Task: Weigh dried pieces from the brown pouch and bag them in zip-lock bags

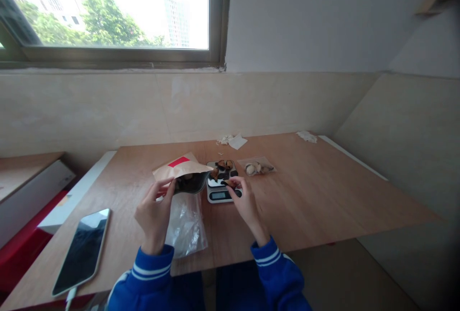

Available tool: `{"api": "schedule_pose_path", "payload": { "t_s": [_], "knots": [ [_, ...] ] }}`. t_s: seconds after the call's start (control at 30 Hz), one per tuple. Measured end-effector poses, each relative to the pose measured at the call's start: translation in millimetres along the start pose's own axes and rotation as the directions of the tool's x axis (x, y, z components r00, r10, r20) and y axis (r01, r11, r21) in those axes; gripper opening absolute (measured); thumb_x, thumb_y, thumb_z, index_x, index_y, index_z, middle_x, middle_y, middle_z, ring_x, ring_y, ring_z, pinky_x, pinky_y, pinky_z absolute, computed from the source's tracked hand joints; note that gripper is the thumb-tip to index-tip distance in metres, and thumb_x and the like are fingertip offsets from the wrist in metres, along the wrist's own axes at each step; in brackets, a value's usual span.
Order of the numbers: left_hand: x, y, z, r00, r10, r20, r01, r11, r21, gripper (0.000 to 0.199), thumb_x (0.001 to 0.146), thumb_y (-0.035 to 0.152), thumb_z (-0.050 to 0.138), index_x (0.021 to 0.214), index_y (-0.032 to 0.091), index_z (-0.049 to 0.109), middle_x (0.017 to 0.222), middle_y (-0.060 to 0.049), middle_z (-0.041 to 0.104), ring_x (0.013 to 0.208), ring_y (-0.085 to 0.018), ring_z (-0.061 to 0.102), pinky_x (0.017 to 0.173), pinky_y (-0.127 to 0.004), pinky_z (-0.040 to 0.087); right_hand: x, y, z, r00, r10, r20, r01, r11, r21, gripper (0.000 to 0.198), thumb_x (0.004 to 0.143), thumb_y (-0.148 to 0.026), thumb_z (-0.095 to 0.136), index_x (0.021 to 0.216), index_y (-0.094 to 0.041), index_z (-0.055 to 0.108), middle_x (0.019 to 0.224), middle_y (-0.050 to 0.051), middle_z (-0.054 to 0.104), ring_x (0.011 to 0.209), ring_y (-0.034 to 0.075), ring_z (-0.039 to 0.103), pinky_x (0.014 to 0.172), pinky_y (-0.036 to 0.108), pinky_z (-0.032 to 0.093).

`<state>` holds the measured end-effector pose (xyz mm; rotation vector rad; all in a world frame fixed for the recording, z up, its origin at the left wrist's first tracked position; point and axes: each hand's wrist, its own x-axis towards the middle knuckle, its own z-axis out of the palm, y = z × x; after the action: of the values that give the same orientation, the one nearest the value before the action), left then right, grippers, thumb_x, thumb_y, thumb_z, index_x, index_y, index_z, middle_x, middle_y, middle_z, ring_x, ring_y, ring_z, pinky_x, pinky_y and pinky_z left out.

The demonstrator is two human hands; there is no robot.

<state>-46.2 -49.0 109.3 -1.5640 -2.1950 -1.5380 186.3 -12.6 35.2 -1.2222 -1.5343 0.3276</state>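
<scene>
My left hand [154,215] pinches the near edge of a brown paper bag [185,166] with a red patch. Its mouth gapes toward me and shows a dark inside. My right hand [247,204] is closed on a curled brown dried piece [230,183], just over a small digital scale [220,196]. Several similar dark-brown dried pieces [224,164] lie on the scale's plate. The digits on its display are too small to read. A clear plastic bag [185,232] lies flat below the paper bag. Right of the scale rests a small clear bag with pale pieces [256,167].
A phone [83,248] with a white cable [71,297] lies at the table's left. White paper scraps [237,142] and a crumpled white tissue [306,136] lie along the back edge, near the wall. A window [108,14] is above at the left.
</scene>
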Motion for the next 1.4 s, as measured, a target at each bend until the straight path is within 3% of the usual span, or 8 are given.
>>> {"api": "schedule_pose_path", "payload": {
  "t_s": [0.17, 0.27, 0.47, 0.7, 0.87, 1.03, 1.17, 1.4],
  "knots": [
    [-0.3, 1.8, -0.7, 1.000, 0.011, 0.020, -0.011, 1.000, -0.002, 0.025, 0.080, 0.051, 0.063, 0.090, 0.030, 0.072, 0.073, 0.002, 0.069, 0.066, -0.015, 0.065, 0.059, -0.024, 0.041, 14.3, 21.7, 2.3, 0.980, -0.082, 0.184, 0.101, 0.990, -0.095, 0.012, 0.084, -0.015, 0.057, 0.093, -0.020, 0.061, 0.093, 0.007, 0.066, 0.093, 0.024, 0.060, 0.081, 0.039, 0.051],
    [-2.1, 2.2, -0.7, 1.000, 0.018, 0.023, -0.018, 1.000, 0.003, 0.025, 0.081, 0.051, 0.063, 0.090, 0.030, 0.072, 0.074, 0.002, 0.070, 0.066, -0.016, 0.066, 0.058, -0.024, 0.041, 17.3, 23.7, 12.2, 0.968, -0.124, 0.219, 0.154, 0.980, -0.123, 0.015, 0.083, -0.010, 0.055, 0.091, -0.021, 0.062, 0.090, 0.006, 0.066, 0.092, 0.025, 0.059, 0.082, 0.041, 0.051],
    [-1.7, 1.4, -1.1, 1.000, 0.010, 0.008, -0.010, 1.000, -0.003, 0.024, 0.081, 0.049, 0.063, 0.089, 0.029, 0.072, 0.072, 0.002, 0.069, 0.066, -0.015, 0.065, 0.058, -0.024, 0.041, 22.8, 37.5, 30.8, 0.980, -0.129, 0.151, 0.150, 0.979, -0.137, 0.016, 0.089, -0.016, 0.050, 0.091, -0.020, 0.065, 0.097, 0.008, 0.060, 0.091, 0.023, 0.061, 0.082, 0.037, 0.052],
    [31.6, 12.4, 2.6, 0.993, 0.121, 0.009, -0.120, 0.991, -0.054, 0.022, 0.081, 0.045, 0.062, 0.087, 0.027, 0.072, 0.074, 0.002, 0.068, 0.062, -0.012, 0.062, 0.060, -0.024, 0.043, 25.0, 50.0, 1.7, 0.991, -0.131, -0.041, 0.119, 0.966, -0.231, 0.030, 0.097, -0.029, 0.039, 0.093, -0.020, 0.067, 0.095, 0.009, 0.061, 0.094, 0.023, 0.058, 0.088, 0.039, 0.047],
    [72.3, 17.4, 14.6, 0.995, 0.093, -0.046, -0.096, 0.993, -0.066, 0.029, 0.081, 0.048, 0.059, 0.087, 0.023, 0.071, 0.077, 0.000, 0.068, 0.064, -0.015, 0.062, 0.062, -0.026, 0.044, 25.1, 63.6, -4.7, 0.993, -0.064, -0.098, 0.042, 0.977, -0.207, 0.034, 0.097, -0.029, 0.036, 0.095, -0.018, 0.068, 0.091, 0.010, 0.060, 0.091, 0.023, 0.058, 0.088, 0.040, 0.048],
    [100.5, -0.5, 34.7, 0.990, -0.007, -0.139, -0.018, 0.983, -0.180, 0.040, 0.088, 0.052, 0.048, 0.096, 0.017, 0.064, 0.086, -0.006, 0.067, 0.075, -0.017, 0.061, 0.070, -0.028, 0.046, 23.2, 70.2, 1.6, 0.997, -0.064, -0.043, 0.057, 0.987, -0.148, 0.032, 0.095, -0.025, 0.037, 0.113, -0.018, 0.064, 0.108, 0.013, 0.058, 0.105, 0.023, 0.057, 0.096, 0.042, 0.046],
    [107.0, -21.7, 46.3, 0.982, -0.021, -0.185, -0.034, 0.956, -0.291, 0.045, 0.094, 0.053, 0.033, 0.099, 0.016, 0.058, 0.093, -0.006, 0.062, 0.083, -0.017, 0.058, 0.077, -0.030, 0.045, 21.8, 74.3, 4.3, 0.997, -0.076, -0.007, 0.074, 0.989, -0.131, 0.035, 0.095, -0.024, 0.037, 0.119, -0.017, 0.061, 0.115, 0.014, 0.056, 0.112, 0.023, 0.055, 0.099, 0.042, 0.045],
    [90.7, -60.3, 69.2, 0.997, 0.001, -0.079, -0.027, 0.945, -0.327, 0.045, 0.090, 0.061, 0.035, 0.100, 0.018, 0.045, 0.092, -0.004, 0.050, 0.086, -0.017, 0.052, 0.080, -0.029, 0.045, 20.8, 79.1, 7.7, 0.999, -0.053, -0.006, 0.052, 0.992, -0.118, 0.036, 0.096, -0.027, 0.036, 0.123, -0.016, 0.058, 0.120, 0.015, 0.055, 0.117, 0.023, 0.052, 0.102, 0.042, 0.044]
  ]
}}
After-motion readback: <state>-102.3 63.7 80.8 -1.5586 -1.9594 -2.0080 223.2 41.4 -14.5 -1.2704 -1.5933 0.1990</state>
